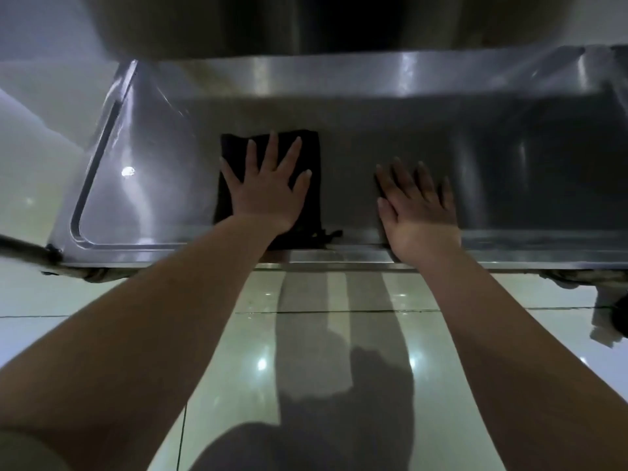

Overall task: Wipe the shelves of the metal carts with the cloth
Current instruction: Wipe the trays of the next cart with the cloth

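Observation:
A low stainless steel cart shelf (509, 164) with a raised rim stretches across the view. A black folded cloth (312, 154) lies flat on it, left of the middle, with a corner hanging over the front rim. My left hand (268, 188) presses flat on the cloth with fingers spread and straight. My right hand (419, 212) lies flat on the bare metal to the right of the cloth, fingers straight, palm over the front rim.
Another steel shelf (306, 25) overhangs just above, leaving a low gap. A cart wheel (611, 317) sits at the right, a dark bar (23, 249) at the left corner. Glossy pale floor tiles (306, 351) lie below.

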`<state>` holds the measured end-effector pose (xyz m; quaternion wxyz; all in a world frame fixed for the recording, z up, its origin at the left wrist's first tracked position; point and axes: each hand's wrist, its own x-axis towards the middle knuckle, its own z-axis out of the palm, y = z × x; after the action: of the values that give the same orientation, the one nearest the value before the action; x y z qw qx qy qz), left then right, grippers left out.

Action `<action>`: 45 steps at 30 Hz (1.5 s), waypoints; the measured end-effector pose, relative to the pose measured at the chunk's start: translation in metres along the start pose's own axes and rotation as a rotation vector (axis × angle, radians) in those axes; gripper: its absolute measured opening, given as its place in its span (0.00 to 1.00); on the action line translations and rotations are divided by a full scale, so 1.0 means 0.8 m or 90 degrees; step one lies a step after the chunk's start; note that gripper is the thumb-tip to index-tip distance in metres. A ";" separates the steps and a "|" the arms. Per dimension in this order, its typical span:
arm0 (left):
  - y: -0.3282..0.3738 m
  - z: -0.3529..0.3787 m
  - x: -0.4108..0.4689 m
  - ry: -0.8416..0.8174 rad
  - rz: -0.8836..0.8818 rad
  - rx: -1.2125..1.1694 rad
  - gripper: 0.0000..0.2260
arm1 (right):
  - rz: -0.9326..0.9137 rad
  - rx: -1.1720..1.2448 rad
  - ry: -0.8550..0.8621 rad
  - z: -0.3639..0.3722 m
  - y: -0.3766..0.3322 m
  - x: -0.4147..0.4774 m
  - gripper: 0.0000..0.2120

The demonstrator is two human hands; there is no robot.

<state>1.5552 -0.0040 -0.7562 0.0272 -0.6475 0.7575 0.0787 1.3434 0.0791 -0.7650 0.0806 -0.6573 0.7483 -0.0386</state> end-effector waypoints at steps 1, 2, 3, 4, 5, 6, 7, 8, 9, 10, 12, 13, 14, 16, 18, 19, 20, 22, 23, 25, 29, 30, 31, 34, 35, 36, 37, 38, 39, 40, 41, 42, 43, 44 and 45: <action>-0.010 -0.001 0.006 0.020 0.003 0.002 0.26 | 0.004 -0.002 0.003 0.003 -0.002 0.000 0.25; -0.014 0.000 0.007 0.039 0.009 0.004 0.26 | 0.011 0.001 0.006 0.004 -0.003 0.003 0.25; -0.015 0.003 0.006 0.052 0.014 0.005 0.26 | 0.018 0.006 0.011 0.003 -0.005 0.010 0.25; -0.014 0.005 0.005 0.059 0.017 0.003 0.26 | 0.021 0.005 0.017 0.002 -0.006 0.019 0.26; -0.012 0.006 0.005 0.061 0.020 -0.003 0.26 | 0.021 -0.005 0.023 0.000 -0.008 0.028 0.27; -0.012 0.007 0.006 0.061 0.024 -0.010 0.26 | 0.018 -0.019 0.029 -0.001 -0.010 0.037 0.28; -0.013 0.006 0.007 0.060 0.028 -0.018 0.26 | 0.017 -0.031 0.032 0.000 -0.011 0.044 0.29; -0.014 0.005 0.009 0.059 0.033 -0.024 0.26 | 0.019 -0.039 0.032 0.001 -0.011 0.048 0.29; -0.015 0.006 0.010 0.061 0.037 -0.026 0.25 | 0.023 -0.045 0.032 0.004 -0.011 0.050 0.30; -0.016 0.007 0.010 0.063 0.037 -0.025 0.25 | 0.025 -0.053 0.035 0.006 -0.011 0.049 0.30; -0.015 0.008 0.013 0.065 0.029 -0.022 0.24 | 0.024 -0.067 0.038 0.012 -0.013 0.048 0.30; -0.012 0.007 0.017 0.065 0.024 -0.024 0.24 | 0.024 -0.070 0.036 0.013 -0.014 0.048 0.30; -0.005 0.005 0.023 0.061 0.025 -0.027 0.23 | 0.025 -0.070 0.034 0.013 -0.015 0.049 0.30; 0.019 0.002 0.042 0.049 0.046 -0.028 0.23 | 0.028 -0.068 0.034 0.012 -0.017 0.049 0.30; 0.054 0.000 0.062 0.035 0.076 -0.026 0.23 | 0.021 -0.064 0.033 0.010 -0.016 0.047 0.31; 0.070 -0.001 0.070 0.026 0.086 -0.027 0.23 | 0.016 -0.058 0.031 0.009 -0.015 0.045 0.31; 0.082 -0.002 0.076 0.018 0.091 -0.030 0.23 | 0.011 -0.054 0.030 0.008 -0.014 0.045 0.32; 0.093 -0.003 0.080 0.010 0.100 -0.041 0.23 | 0.005 -0.049 0.033 0.007 -0.010 0.043 0.32; 0.091 -0.003 0.080 0.014 0.106 -0.046 0.24 | 0.004 -0.045 0.035 0.007 -0.010 0.043 0.32; 0.070 -0.006 0.084 0.028 0.106 -0.046 0.24 | 0.008 -0.034 0.046 0.006 -0.010 0.043 0.32; -0.026 -0.020 0.100 0.040 -0.004 -0.036 0.24 | 0.022 -0.025 0.046 0.011 -0.012 0.049 0.31; -0.049 -0.022 0.100 0.040 -0.028 -0.035 0.24 | 0.025 -0.028 0.046 0.012 -0.012 0.050 0.31; -0.065 -0.023 0.099 0.036 -0.044 -0.032 0.24 | 0.026 -0.033 0.046 0.013 -0.013 0.050 0.31; -0.068 -0.022 0.093 0.026 -0.055 -0.011 0.24 | 0.027 -0.045 0.047 0.013 -0.015 0.050 0.31; -0.055 -0.021 0.090 0.023 -0.047 -0.011 0.25 | 0.029 -0.046 0.045 0.012 -0.016 0.049 0.32; -0.038 -0.018 0.087 0.019 -0.031 -0.009 0.27 | 0.030 -0.048 0.043 0.011 -0.016 0.049 0.32; -0.019 -0.015 0.081 0.018 -0.008 -0.005 0.29 | 0.032 -0.048 0.039 0.011 -0.015 0.049 0.33; 0.002 -0.010 0.073 0.021 0.018 0.000 0.31 | 0.033 -0.048 0.035 0.010 -0.015 0.050 0.33; 0.022 -0.005 0.065 0.023 0.044 0.005 0.32 | 0.033 -0.048 0.031 0.010 -0.014 0.050 0.34; 0.038 -0.002 0.059 0.022 0.065 0.010 0.33 | 0.031 -0.047 0.028 0.010 -0.013 0.050 0.34; 0.048 0.000 0.055 0.021 0.079 0.008 0.33 | 0.029 -0.041 0.027 0.010 -0.011 0.049 0.34; 0.050 0.000 0.053 0.018 0.090 0.001 0.33 | 0.028 -0.031 0.027 0.010 -0.010 0.049 0.34; 0.046 -0.001 0.052 0.016 0.099 -0.006 0.33 | 0.026 -0.021 0.029 0.009 -0.009 0.048 0.34; 0.036 -0.002 0.054 0.018 0.108 -0.010 0.34 | 0.025 -0.014 0.032 0.008 -0.008 0.048 0.34; 0.021 -0.004 0.056 0.021 0.110 -0.010 0.34 | 0.027 -0.010 0.034 0.007 -0.008 0.048 0.34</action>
<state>1.5318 -0.0454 -0.7583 0.0027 -0.5812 0.8102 0.0762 1.3457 0.0404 -0.7723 0.0560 -0.6405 0.7644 -0.0486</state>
